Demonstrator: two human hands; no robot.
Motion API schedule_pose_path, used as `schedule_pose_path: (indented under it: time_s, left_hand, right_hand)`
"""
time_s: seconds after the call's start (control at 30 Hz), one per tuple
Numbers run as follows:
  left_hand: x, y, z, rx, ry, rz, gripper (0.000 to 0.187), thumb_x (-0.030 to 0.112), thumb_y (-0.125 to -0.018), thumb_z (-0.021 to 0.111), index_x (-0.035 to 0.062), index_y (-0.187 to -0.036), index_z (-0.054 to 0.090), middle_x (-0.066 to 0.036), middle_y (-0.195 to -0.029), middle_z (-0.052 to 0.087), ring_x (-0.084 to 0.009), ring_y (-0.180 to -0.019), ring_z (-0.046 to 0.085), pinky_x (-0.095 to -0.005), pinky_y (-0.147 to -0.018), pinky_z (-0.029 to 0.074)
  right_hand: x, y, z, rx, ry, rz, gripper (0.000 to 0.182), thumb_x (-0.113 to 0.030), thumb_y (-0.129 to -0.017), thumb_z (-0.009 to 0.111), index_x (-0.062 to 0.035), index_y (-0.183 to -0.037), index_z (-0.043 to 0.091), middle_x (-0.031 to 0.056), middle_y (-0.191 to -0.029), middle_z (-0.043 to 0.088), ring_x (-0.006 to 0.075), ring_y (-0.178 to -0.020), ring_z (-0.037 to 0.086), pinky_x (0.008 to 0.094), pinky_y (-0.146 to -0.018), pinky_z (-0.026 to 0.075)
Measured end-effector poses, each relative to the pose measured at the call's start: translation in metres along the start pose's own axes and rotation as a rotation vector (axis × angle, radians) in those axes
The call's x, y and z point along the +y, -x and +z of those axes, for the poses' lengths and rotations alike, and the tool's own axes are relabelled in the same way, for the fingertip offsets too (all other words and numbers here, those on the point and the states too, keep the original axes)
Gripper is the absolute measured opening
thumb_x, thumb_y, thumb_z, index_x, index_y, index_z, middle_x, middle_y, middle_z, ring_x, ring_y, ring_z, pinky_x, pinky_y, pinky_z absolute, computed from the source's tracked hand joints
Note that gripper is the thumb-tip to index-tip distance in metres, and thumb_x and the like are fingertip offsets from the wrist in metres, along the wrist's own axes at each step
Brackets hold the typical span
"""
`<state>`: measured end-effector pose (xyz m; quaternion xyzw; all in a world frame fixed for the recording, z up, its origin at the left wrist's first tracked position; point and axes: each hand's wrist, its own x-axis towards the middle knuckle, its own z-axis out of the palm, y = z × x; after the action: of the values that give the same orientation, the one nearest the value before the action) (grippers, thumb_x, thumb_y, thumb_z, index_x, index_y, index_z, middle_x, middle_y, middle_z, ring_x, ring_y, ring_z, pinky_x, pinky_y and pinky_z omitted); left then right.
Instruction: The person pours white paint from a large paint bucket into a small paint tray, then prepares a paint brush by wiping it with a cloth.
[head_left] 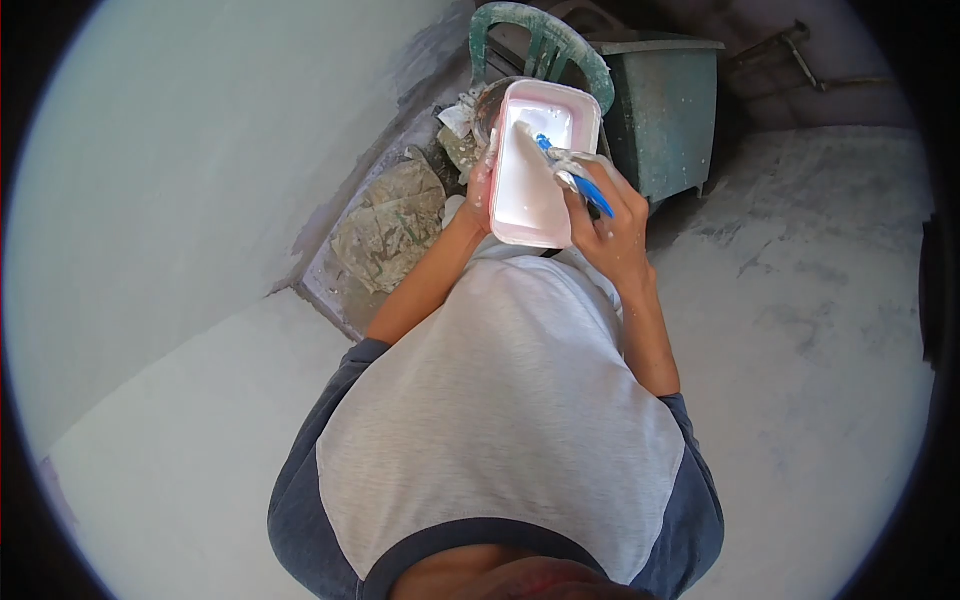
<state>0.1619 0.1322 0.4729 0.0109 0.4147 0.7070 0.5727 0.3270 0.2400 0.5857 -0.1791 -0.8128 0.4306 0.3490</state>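
Note:
A pinkish-white rectangular tub (530, 238) with white paint inside is held in front of my chest. My left hand (482, 187) grips its left side, with most of the fingers hidden beneath or behind it. Over the tub's right edge, my right hand (612, 212) is closed around a paintbrush with a blue handle (592, 195). The brush's bristles (524, 130) point into the tub, at the white paint. White paint is smeared on the fingers of my right hand.
Beyond the tub stands a paint-spotted green plastic chair (545, 30). A large grey-green bin (665, 120) is to its right. Crumpled, stained sacking (392, 222) lies at the left, beside a pale wall (200, 150). Pipes (800, 60) run at the upper right.

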Motion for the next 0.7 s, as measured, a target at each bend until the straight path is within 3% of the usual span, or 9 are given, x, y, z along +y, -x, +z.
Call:
schedule_pose_path:
  time_s: [0.03, 0.1, 0.13, 0.2, 0.23, 0.43, 0.57, 0.63, 0.7]
  left_hand:
    - [-0.004, -0.003, -0.009, 0.002, 0.0, -0.004, 0.062, 0.057, -0.107, 0.044, 0.0094, -0.146, 0.052, -0.012, -0.131, 0.066, -0.0256, -0.113, 0.068, -0.0444, -0.099, 0.058]
    - [-0.005, -0.008, -0.014, -0.442, 0.348, 0.019, 0.063, 0.057, -0.107, 0.044, 0.0084, -0.147, 0.051, -0.013, -0.132, 0.066, -0.0264, -0.114, 0.068, -0.0449, -0.099, 0.057]
    - [-0.001, -0.006, -0.011, -0.442, 0.344, 0.021, 0.063, 0.057, -0.107, 0.044, 0.0084, -0.147, 0.051, -0.013, -0.132, 0.066, -0.0264, -0.114, 0.068, -0.0449, -0.099, 0.057]
    - [0.002, 0.002, -0.002, -0.121, 0.045, 0.12, 0.064, 0.057, -0.107, 0.044, 0.0072, -0.147, 0.05, -0.014, -0.132, 0.065, -0.0276, -0.114, 0.068, -0.0451, -0.099, 0.057]
    - [0.001, 0.002, -0.005, -0.115, 0.045, 0.119, 0.064, 0.057, -0.107, 0.044, 0.0072, -0.147, 0.05, -0.014, -0.132, 0.065, -0.0276, -0.114, 0.068, -0.0451, -0.099, 0.057]
    - [0.002, 0.007, -0.022, -0.372, 0.363, 0.09, 0.075, 0.063, -0.105, 0.043, 0.006, -0.155, 0.042, -0.018, -0.146, 0.057, -0.0311, -0.129, 0.061, -0.0484, -0.112, 0.048]
    - [0.002, 0.012, -0.03, -0.451, 0.418, 0.116, 0.076, 0.062, -0.105, 0.043, 0.0058, -0.155, 0.042, -0.017, -0.147, 0.057, -0.0313, -0.128, 0.061, -0.0485, -0.111, 0.049]
    - [0.002, 0.011, -0.04, -0.546, 0.41, 0.103, 0.075, 0.061, -0.105, 0.044, 0.0056, -0.155, 0.042, -0.016, -0.147, 0.058, -0.0313, -0.128, 0.061, -0.0482, -0.111, 0.049]
    - [-0.003, 0.011, -0.047, -0.497, 0.39, 0.095, 0.073, 0.06, -0.105, 0.045, 0.0055, -0.154, 0.044, -0.015, -0.145, 0.059, -0.0306, -0.127, 0.062, -0.0476, -0.11, 0.05]
  right_hand:
    - [0.0, 0.001, 0.0, -0.039, 0.017, 0.023, 0.028, 0.004, -0.086, 0.071, 0.0074, -0.113, 0.067, 0.0217, -0.103, 0.072, 0.0337, -0.087, 0.074, 0.0361, -0.076, 0.057]
    - [0.0, 0.003, -0.003, -0.025, -0.029, 0.042, 0.027, 0.004, -0.086, 0.072, 0.0072, -0.112, 0.067, 0.0211, -0.102, 0.072, 0.0315, -0.087, 0.074, 0.0355, -0.076, 0.057]
    - [0.0, 0.003, -0.004, -0.014, -0.078, 0.062, 0.026, 0.004, -0.085, 0.072, 0.007, -0.111, 0.068, 0.0205, -0.101, 0.072, 0.0294, -0.087, 0.074, 0.0349, -0.076, 0.057]
    - [0.001, 0.002, -0.007, -0.017, -0.129, 0.058, 0.024, 0.004, -0.085, 0.073, 0.0069, -0.109, 0.069, 0.02, -0.1, 0.073, 0.0272, -0.086, 0.074, 0.0341, -0.075, 0.057]
    - [0.001, 0.003, -0.007, -0.021, -0.175, 0.052, 0.023, 0.003, -0.085, 0.073, 0.0068, -0.107, 0.07, 0.0195, -0.099, 0.073, 0.0249, -0.086, 0.074, 0.0332, -0.075, 0.057]
    - [0.004, 0.024, 0.001, -0.046, -0.494, 0.256, 0.016, 0.0, -0.091, 0.071, 0.0065, -0.106, 0.071, 0.0123, -0.101, 0.073, 0.015, -0.089, 0.069, 0.027, -0.079, 0.053]
    - [0.006, 0.022, 0.005, -0.013, -0.559, 0.254, 0.016, -0.003, -0.097, 0.066, 0.0056, -0.11, 0.069, 0.0094, -0.105, 0.071, 0.0115, -0.096, 0.065, 0.026, -0.085, 0.051]
    - [0.002, 0.021, 0.006, -0.017, -0.64, 0.4, 0.017, -0.004, -0.1, 0.062, 0.004, -0.114, 0.068, 0.0082, -0.108, 0.07, 0.0108, -0.101, 0.063, 0.0267, -0.088, 0.05]
    - [0.004, 0.022, 0.006, -0.008, -0.659, 0.433, 0.018, -0.005, -0.099, 0.062, 0.0044, -0.113, 0.068, 0.0081, -0.106, 0.07, 0.012, -0.099, 0.062, 0.027, -0.09, 0.048]
